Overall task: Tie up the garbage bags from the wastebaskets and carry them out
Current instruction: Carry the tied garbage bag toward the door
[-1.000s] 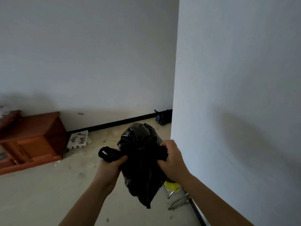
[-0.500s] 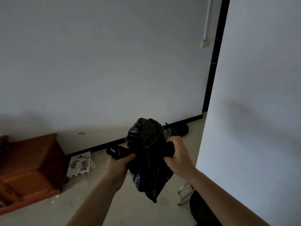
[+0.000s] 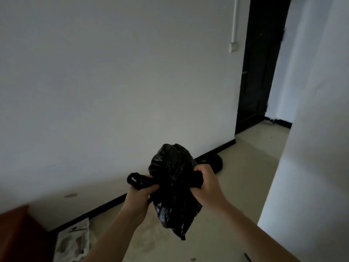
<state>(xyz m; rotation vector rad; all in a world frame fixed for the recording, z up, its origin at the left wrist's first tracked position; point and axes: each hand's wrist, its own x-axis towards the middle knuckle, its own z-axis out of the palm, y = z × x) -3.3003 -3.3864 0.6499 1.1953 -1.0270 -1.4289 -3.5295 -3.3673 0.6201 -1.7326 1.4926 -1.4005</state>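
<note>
A full black garbage bag [image 3: 174, 188] hangs in the air in front of me, between both hands. My left hand [image 3: 138, 199] grips the bag's left handle, whose loop sticks out to the left. My right hand [image 3: 208, 188] grips the right handle, fingers curled round the twisted plastic. The bag's bottom corner points down toward the floor.
A white wall runs on the left with a black baseboard. A second black bag [image 3: 215, 163] lies on the floor by the baseboard. A dark doorway [image 3: 258, 72] opens ahead. A white wall corner [image 3: 309, 129] stands at right. A brown wooden cabinet [image 3: 18, 235] and a white tray [image 3: 74, 241] sit lower left.
The view has swung right and up: the doorway has come into view and the cabinet has slid to the left edge. Both hands keep their hold on the bag's handles.
</note>
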